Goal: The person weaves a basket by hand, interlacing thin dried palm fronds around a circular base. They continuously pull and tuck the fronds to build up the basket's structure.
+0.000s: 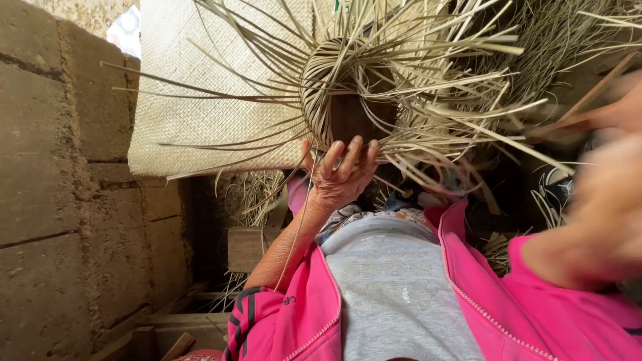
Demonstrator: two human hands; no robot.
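A half-woven straw piece [321, 73], round like a hat crown, hangs in front of me with many loose pale strips [455, 100] fanning out from it. My left hand [338, 175] grips its lower rim from below, fingers curled up over the weave. A long thin strip runs down along my left forearm. My right hand [612, 194] is at the right edge, heavily blurred by motion, its fingertips up among the strips on that side. Whether it holds one of them is hidden by the blur. I wear a pink zip jacket [294, 321] over a grey shirt.
A woven straw mat [200, 80] hangs behind the piece. A rough block wall [53, 174] fills the left side. More loose straw [254, 194] and a wooden block [244, 247] lie below the mat, near my left elbow.
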